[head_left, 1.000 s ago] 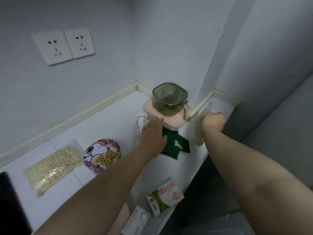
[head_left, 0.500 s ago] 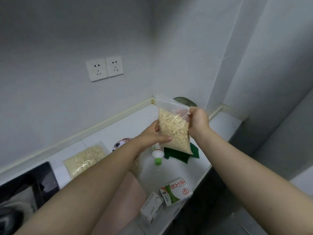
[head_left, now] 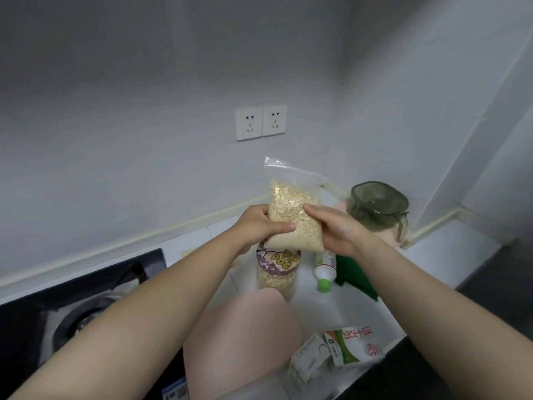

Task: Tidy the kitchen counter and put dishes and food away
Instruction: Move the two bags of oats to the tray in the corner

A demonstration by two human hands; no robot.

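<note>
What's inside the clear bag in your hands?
Pale, oat-like flakes fill most of the clear bag; its top looks empty. The left hand and right hand cover its sides.

Two white sockets (head_left: pixel 261 122) side by side on the grey wall (head_left: pixel 115 111). Cream trim (head_left: pixel 150 233) runs along the wall's foot. Black hob (head_left: pixel 95 280) at lower left, set into the counter (head_left: pixel 450 249). Dark floor (head_left: pixel 496 307) on the right, below the counter edge.

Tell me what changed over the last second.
The right hand lifted the bag of grain from the counter's right end, then slid from its top to its lower side; the left hand left the counter and grips it too. Milk carton, green jug and lidded jar stayed put.
</note>
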